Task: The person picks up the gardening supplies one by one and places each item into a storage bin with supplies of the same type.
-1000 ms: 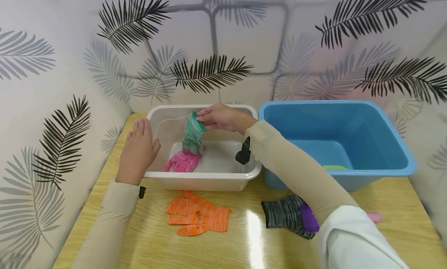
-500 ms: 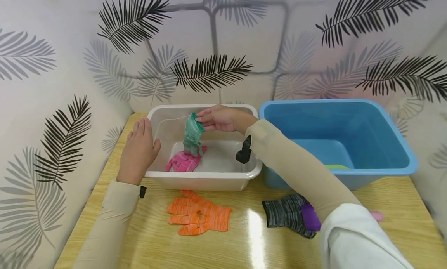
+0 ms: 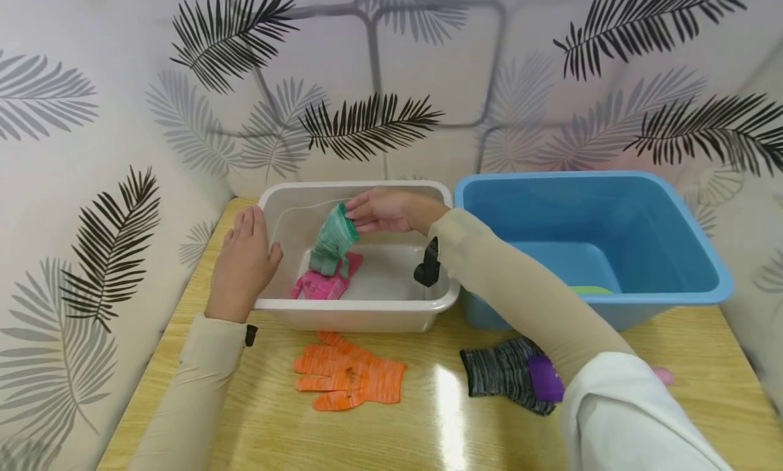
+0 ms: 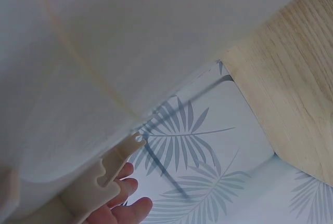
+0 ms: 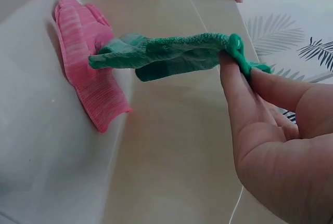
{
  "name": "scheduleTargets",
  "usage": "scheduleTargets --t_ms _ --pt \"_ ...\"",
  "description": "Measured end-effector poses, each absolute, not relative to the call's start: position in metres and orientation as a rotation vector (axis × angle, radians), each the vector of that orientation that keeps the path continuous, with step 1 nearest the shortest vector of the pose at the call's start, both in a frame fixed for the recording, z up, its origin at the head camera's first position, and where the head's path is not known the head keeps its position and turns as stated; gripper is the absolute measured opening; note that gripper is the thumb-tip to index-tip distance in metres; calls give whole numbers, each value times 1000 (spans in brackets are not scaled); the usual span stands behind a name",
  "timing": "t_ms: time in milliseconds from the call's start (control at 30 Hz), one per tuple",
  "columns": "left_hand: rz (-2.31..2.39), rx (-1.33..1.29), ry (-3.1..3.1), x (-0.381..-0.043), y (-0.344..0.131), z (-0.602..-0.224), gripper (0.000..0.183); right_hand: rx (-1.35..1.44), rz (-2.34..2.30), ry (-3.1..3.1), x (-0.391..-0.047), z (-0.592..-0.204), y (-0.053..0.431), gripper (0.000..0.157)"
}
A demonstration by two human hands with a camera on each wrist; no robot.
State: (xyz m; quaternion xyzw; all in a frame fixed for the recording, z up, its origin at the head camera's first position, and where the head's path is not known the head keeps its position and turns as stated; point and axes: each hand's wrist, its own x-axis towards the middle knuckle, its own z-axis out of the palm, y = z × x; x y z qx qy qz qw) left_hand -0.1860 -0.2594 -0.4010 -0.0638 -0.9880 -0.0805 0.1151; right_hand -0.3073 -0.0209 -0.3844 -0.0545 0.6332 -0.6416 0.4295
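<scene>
My right hand pinches the cuff of a green knit glove inside the white bin. The glove hangs fingers down over a pink glove, which lies on the bin floor. In the right wrist view, thumb and fingers grip the green glove's cuff edge, and the pink glove lies beyond it. My left hand rests on the bin's left rim with its fingers extended; the left wrist view shows a few fingertips at that rim.
Right of the white bin stands a blue bin with something light green inside. On the wooden table, in front, lie an orange glove and a black-grey glove with purple on it. Something pink shows beyond my right sleeve.
The green glove has sunk slightly and its finger end has swung to the left over the pink glove. My right hand has lowered a little. The left hand stays on the rim.
</scene>
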Motion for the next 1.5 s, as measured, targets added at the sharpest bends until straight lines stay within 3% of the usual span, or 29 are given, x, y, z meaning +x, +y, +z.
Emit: scheduleTargets --t_ms 367,900,1500 --pt "-248 -189 -2899 -187 -259 -401 65 -105 -1545 1767 -308 -381 -14 29" --pt "-255 -180 -2896 -186 -255 -397 65 -183 -1765 1817 -308 -375 -12 47" --pt "-220 -200 -2891 -182 -257 -399 65 -164 -1847 1877 -304 -375 -12 41"
